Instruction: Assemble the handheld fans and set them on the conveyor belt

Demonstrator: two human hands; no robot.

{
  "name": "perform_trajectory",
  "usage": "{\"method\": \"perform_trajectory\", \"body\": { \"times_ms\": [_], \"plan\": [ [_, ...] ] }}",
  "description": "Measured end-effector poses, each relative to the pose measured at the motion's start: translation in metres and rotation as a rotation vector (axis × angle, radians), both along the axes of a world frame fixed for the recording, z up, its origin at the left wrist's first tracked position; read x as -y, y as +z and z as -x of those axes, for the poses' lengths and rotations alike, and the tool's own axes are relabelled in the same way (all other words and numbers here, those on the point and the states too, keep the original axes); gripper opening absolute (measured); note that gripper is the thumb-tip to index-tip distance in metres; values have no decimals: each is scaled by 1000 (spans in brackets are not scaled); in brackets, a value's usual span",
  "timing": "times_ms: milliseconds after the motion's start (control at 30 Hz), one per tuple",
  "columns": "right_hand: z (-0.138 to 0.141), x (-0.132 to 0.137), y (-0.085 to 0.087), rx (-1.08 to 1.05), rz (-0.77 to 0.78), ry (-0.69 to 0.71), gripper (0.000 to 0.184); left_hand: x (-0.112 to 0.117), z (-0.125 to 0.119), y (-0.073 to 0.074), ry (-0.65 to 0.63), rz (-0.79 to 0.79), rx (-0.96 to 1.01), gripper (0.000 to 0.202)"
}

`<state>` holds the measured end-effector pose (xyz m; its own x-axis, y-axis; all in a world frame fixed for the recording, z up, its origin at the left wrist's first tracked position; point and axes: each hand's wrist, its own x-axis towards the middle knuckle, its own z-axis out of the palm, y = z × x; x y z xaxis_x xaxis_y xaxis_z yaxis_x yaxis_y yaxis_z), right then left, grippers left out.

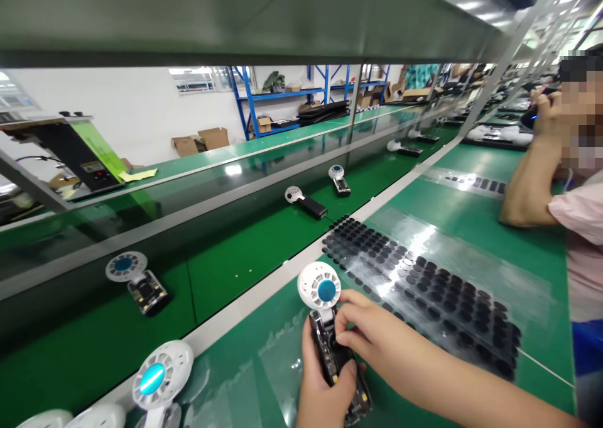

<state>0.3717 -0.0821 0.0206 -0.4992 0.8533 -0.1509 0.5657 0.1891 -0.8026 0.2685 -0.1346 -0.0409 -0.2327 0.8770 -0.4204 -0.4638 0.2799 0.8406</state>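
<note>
A handheld fan [319,286] with a white round head and a blue centre lies tilted in my left hand [325,387]. My left fingers and thumb wrap round its dark handle, which shows electronic parts. My right hand [360,327] reaches in from the right, fingers pinched together against the upper handle just below the fan head. Whatever those fingertips may hold is too small to make out. Right of the fan, a clear sheet with rows of black round stickers [447,290] lies on the green bench [254,352].
Another fan [162,374] stands at the lower left, beside white fan heads [97,417]. Along the green conveyor belt [226,271] lie several fans, one of them a nearby fan [148,290]. A co-worker's arm [527,183] is at the right. A metal shelf [235,19] hangs overhead.
</note>
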Motion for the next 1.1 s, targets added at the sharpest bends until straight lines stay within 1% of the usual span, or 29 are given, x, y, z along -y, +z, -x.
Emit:
{"method": "perform_trajectory", "body": {
  "times_ms": [100, 200, 333, 433, 500, 567, 633, 700, 767, 867, 933, 967, 1000, 1033, 1100],
  "plan": [
    [2, -1, 0, 40, -12, 2, 17, 0, 0, 1, 1, 10, -34, 85],
    [4, 0, -2, 60, -25, -4, 17, 0, -1, -2, 20, 3, -78, 83],
    [5, 3, -3, 78, -32, -4, 18, 1, 0, -14, 52, -23, -113, 78],
    [5, 4, -2, 112, -47, -8, 18, 3, 1, -25, 42, -31, -102, 76],
    [5, 5, -2, 114, -59, -13, 18, 4, 1, -30, 45, -19, -35, 74],
    [6, 6, -2, 84, -64, -17, 18, 4, 2, -31, 53, -22, 96, 69],
    [7, 8, -5, 29, -67, -30, 19, 4, 3, -29, 66, -22, 211, 62],
    [9, 11, -9, -48, -69, -59, 20, 4, 3, -24, 79, -13, 244, 57],
    [10, 13, -15, -142, -18, -126, 22, 3, 4, -19, 85, -5, 228, 56],
    [9, 15, -22, -294, 201, -233, 30, 2, 5, -15, 68, 21, 212, 62],
    [5, 15, -24, -411, 340, -244, 24, 1, 5, -13, 45, 28, 226, 67],
    [3, 15, -24, -470, 375, -238, 19, 1, 5, -13, 28, 11, 243, 68],
    [-1, 15, -23, -521, 390, -232, 16, 2, 5, -13, 6, -13, 262, 68],
    [-4, 15, -22, -556, 388, -228, 17, 2, 5, -13, -19, -45, 276, 67],
    [-11, 17, -20, -566, 356, -232, 22, 3, 6, -13, -85, -104, 294, 59]
  ]
}}
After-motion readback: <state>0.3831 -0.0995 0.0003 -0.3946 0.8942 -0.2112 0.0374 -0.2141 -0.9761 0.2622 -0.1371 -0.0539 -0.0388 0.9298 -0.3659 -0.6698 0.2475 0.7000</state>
